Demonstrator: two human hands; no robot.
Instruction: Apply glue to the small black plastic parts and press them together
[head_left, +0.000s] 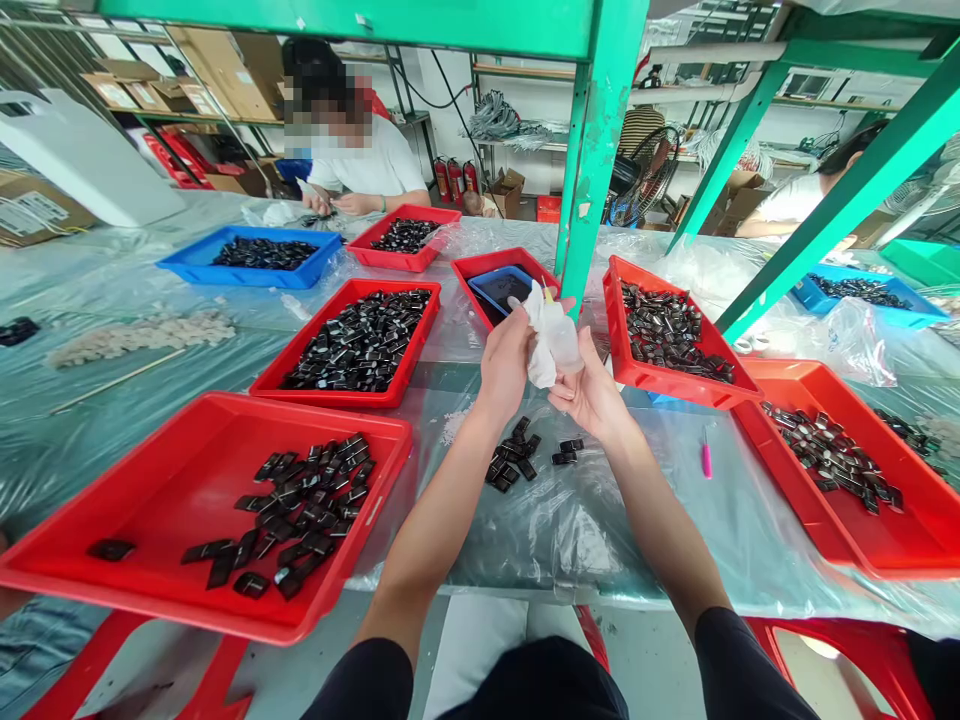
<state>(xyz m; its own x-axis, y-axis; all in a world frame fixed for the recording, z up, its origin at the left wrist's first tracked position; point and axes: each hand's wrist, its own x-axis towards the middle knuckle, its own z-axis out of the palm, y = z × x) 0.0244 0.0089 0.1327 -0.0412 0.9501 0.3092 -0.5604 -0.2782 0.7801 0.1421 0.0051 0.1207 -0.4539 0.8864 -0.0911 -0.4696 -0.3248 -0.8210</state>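
Above the middle of the table, my left hand [504,362] is closed on a crumpled white cloth [538,362]. My right hand [591,392] grips a small translucent plastic bottle [564,340], its fingers curled round the lower side. The cloth presses against the bottle, and a thin yellow tip shows near its top end. On the plastic-covered table beneath my hands lies a loose group of small shiny black parts [511,458]. A few more black pieces [568,452] sit just right of that group. The kind of these parts is too small to tell.
Red trays of black parts stand at the left front [187,625], left middle [330,402], right middle [667,385] and right front [795,520]. A green post [585,190] rises just beyond my hands. A pink-handled tool [706,460] lies to the right. Co-workers sit across the table.
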